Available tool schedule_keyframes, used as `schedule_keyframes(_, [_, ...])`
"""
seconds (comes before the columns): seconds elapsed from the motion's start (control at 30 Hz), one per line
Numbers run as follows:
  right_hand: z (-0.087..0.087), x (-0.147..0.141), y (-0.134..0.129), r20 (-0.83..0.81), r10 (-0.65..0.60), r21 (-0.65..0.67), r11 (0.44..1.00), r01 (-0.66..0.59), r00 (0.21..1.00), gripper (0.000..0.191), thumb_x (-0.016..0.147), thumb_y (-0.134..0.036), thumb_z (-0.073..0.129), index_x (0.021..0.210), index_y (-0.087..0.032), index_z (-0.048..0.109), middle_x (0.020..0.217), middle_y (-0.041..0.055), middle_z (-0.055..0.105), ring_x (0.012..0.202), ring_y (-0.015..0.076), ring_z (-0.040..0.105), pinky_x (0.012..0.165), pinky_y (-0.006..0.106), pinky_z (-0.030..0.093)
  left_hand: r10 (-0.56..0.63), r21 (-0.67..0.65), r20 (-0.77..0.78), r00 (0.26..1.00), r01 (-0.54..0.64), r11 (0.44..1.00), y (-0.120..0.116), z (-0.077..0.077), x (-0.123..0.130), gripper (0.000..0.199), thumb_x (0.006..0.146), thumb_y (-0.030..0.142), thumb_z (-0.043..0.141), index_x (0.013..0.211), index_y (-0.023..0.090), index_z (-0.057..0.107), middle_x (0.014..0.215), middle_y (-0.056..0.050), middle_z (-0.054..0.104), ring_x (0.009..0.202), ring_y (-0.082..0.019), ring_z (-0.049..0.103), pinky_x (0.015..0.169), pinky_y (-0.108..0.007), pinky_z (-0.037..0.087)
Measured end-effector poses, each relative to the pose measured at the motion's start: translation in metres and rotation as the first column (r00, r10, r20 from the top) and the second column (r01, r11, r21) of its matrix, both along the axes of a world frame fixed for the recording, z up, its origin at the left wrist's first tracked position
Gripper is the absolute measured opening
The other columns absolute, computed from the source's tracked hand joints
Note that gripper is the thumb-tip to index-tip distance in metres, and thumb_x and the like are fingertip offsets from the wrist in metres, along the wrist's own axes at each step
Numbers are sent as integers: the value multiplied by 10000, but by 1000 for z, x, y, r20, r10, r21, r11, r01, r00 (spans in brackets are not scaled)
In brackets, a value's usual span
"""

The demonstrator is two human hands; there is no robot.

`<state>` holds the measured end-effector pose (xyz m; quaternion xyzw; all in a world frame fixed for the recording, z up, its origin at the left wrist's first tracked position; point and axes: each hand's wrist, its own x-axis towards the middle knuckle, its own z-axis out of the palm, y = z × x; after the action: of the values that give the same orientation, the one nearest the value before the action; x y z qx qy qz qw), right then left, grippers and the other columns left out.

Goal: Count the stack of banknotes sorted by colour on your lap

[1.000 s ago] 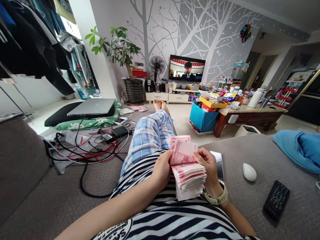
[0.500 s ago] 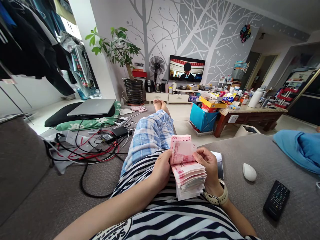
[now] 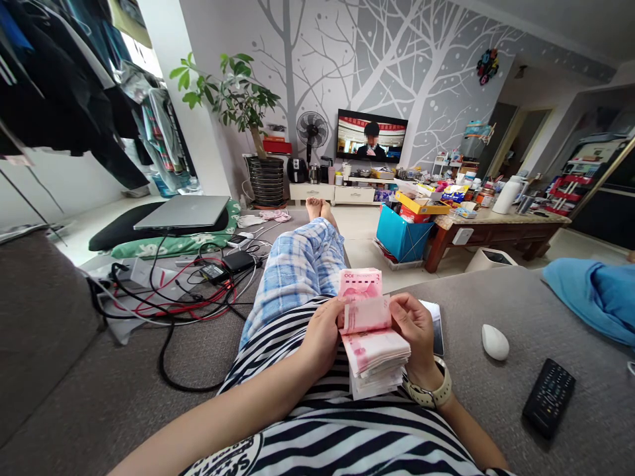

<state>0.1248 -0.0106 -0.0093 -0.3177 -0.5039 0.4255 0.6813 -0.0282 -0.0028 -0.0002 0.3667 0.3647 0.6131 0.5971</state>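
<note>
A thick stack of pink banknotes (image 3: 374, 350) is folded over above my striped shirt. My left hand (image 3: 322, 334) is closed on the stack's left edge, its fingers partly hidden behind the notes. Some notes stand upright at the far side, and one bends toward me across the middle. At the right edge of that bent note is my right hand (image 3: 414, 327), thumb and fingers pinched together; the lower part of the stack lies beside its palm. A pale watch (image 3: 430, 391) is on my right wrist.
Right of my hands, a phone (image 3: 436, 330), a white mouse (image 3: 495, 342) and a black remote (image 3: 549, 398) lie on the grey sofa (image 3: 466, 430). Tangled cables (image 3: 169, 317) and a laptop (image 3: 182, 213) are at the left. A cluttered table (image 3: 501, 221) stands beyond.
The upright note between my hands has bent down toward me, showing more of the note behind it. My right fingers have shifted slightly right.
</note>
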Motion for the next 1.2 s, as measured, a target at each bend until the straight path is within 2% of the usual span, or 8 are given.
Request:
schedule_keyframes(0.1, [-4,0,2,-27,43,12,999,-43,999,274,890,-436,660,754,-199,644,516,-39,524,458,101,411,465,237,307,-56,-40,61,997,59,997,2,-7,-1,206,744,369,708,769,166,732,837,-55,751,768,-207,658,752,-318,514])
schedule_keyframes(0.2, [-4,0,3,-31,36,12,999,-36,999,290,889,-459,657,754,-202,637,517,-30,552,456,110,432,475,245,332,-51,-42,69,996,54,998,3,-10,-1,212,752,362,714,791,155,736,850,-60,757,784,-204,672,768,-317,522])
schedule_keyframes(0.4, [-2,0,6,24,-84,-28,996,84,996,281,804,-417,750,735,-200,585,598,-39,532,528,109,448,513,239,361,-115,-40,160,980,123,992,-2,-2,2,159,709,304,759,780,164,737,781,-35,756,686,-172,665,704,-286,524])
schedule_keyframes(0.63, [0,-1,8,50,-27,-83,996,31,998,317,800,-475,712,730,-200,570,640,-32,516,550,113,411,499,237,337,-194,-49,162,968,204,978,-3,-1,1,208,683,274,792,850,158,749,773,-48,760,650,-178,669,691,-301,523])
schedule_keyframes(0.83, [2,-1,6,113,-41,-82,995,51,993,340,801,-432,710,623,-202,533,599,-32,501,550,120,396,503,248,327,-173,-62,155,973,185,981,-1,-5,0,237,678,313,797,843,151,744,796,-59,760,695,-186,670,741,-316,522])
schedule_keyframes(1.03, [5,-1,2,80,-24,-67,997,29,997,322,811,-418,711,626,-189,579,584,-35,493,552,115,396,518,244,333,-33,-38,97,995,36,999,1,-5,0,181,734,330,682,791,177,760,911,-43,774,860,-224,665,854,-325,501])
schedule_keyframes(1.2, [6,-2,0,76,-23,-43,999,26,997,313,802,-426,719,631,-187,609,575,-31,514,543,118,415,514,246,348,-58,-27,84,995,60,998,-1,-3,0,161,720,305,651,760,187,752,877,-35,766,854,-232,659,867,-339,499])
